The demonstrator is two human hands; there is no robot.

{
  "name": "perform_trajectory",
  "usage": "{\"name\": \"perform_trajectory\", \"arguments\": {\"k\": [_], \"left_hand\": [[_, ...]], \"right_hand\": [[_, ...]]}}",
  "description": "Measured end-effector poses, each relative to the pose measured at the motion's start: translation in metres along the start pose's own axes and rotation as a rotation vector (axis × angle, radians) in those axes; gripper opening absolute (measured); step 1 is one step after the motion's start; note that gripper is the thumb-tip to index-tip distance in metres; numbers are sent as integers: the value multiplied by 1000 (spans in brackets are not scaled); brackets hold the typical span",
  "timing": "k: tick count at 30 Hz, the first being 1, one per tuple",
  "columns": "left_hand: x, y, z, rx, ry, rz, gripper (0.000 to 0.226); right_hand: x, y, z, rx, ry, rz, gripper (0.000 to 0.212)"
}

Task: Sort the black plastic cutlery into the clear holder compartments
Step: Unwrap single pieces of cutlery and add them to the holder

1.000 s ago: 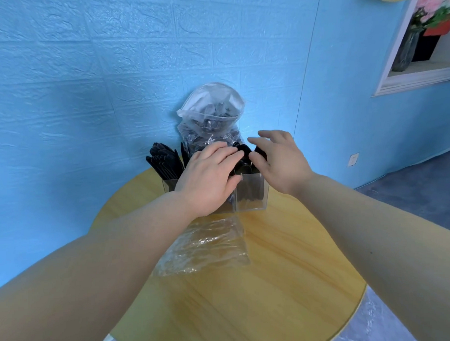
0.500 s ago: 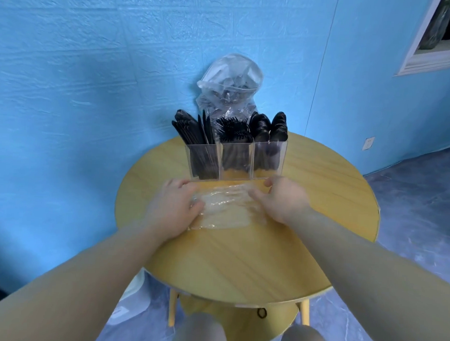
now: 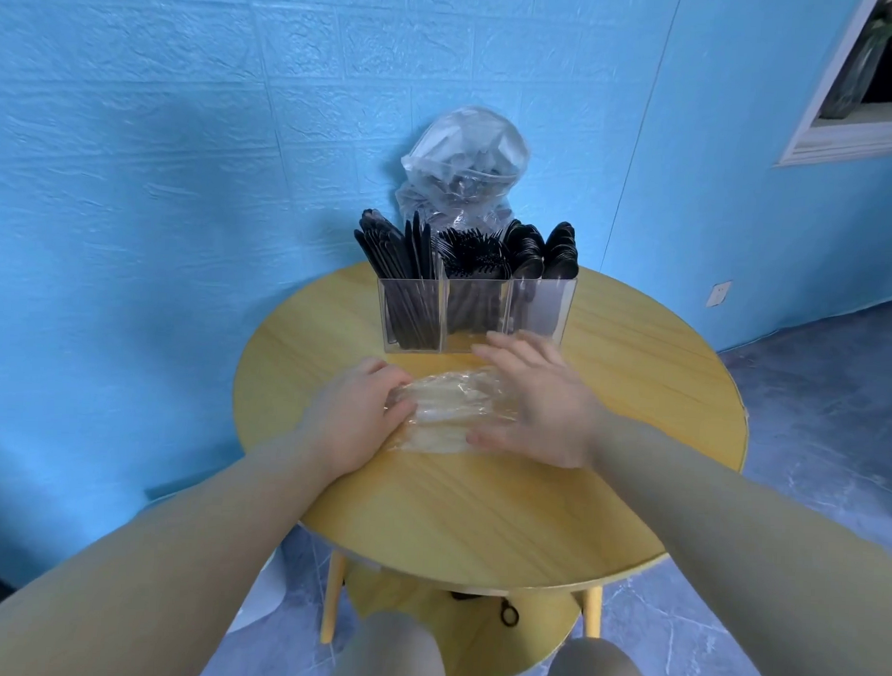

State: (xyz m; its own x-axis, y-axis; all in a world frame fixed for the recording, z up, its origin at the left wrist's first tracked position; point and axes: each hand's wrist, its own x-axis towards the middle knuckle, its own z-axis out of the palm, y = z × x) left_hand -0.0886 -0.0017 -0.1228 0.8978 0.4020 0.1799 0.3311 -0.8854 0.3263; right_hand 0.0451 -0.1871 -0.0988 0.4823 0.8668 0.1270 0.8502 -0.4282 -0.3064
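**Two hands on an empty plastic bag in front of a filled cutlery holder**

A round yellow wooden table (image 3: 478,500) stands against a bright blue textured wall (image 3: 188,126), seen from above by the person seated at it. Near the far edge of the table sits a clear holder (image 3: 472,313) with three compartments side by side. The left compartment holds black knives (image 3: 394,250), the middle one black forks (image 3: 472,252), and the right one black spoons (image 3: 543,252), all standing upright with their heads poking above the rim. Behind the holder, against the wall, a clear plastic bag (image 3: 463,161) stands up, with some dark pieces showing through it.

Just in front of the holder a flattened, empty clear bag (image 3: 444,413) lies on the tabletop. The left hand (image 3: 352,420) rests on the bag's left end, its fingers curled down over the edge and gripping the plastic. The right hand (image 3: 537,406) lies over the bag's right end, palm down, fingers straight and slightly spread, with the fingertips close to the base of the holder. Both bare forearms reach in from the lower corners, and two knees show under the table's near edge.
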Motion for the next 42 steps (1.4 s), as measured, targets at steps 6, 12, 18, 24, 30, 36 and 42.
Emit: {"name": "perform_trajectory", "arguments": {"k": [6, 12, 18, 24, 30, 36, 42], "left_hand": [[-2, 5, -7, -84, -142, 67, 59], [-8, 18, -4, -9, -82, 27, 52], [-2, 50, 0, -13, -25, -9, 47], [9, 79, 2, -68, 58, -74, 37], [-5, 73, -7, -132, 125, -246, 30], [-66, 23, -46, -92, 223, -353, 31], [-137, -77, -60, -84, 220, -433, 44]], "right_hand": [[8, 7, 13, -44, -85, 119, 63], [-8, 10, 7, 16, -91, 119, 54], [-19, 23, -6, 94, -49, 154, 50], [-22, 42, -19, 245, -70, 177, 12], [-23, 23, -21, 864, 19, 123, 16], [-2, -70, -8, 837, 144, 23, 18], [2, -203, 44, 657, 167, -59, 28]]}}
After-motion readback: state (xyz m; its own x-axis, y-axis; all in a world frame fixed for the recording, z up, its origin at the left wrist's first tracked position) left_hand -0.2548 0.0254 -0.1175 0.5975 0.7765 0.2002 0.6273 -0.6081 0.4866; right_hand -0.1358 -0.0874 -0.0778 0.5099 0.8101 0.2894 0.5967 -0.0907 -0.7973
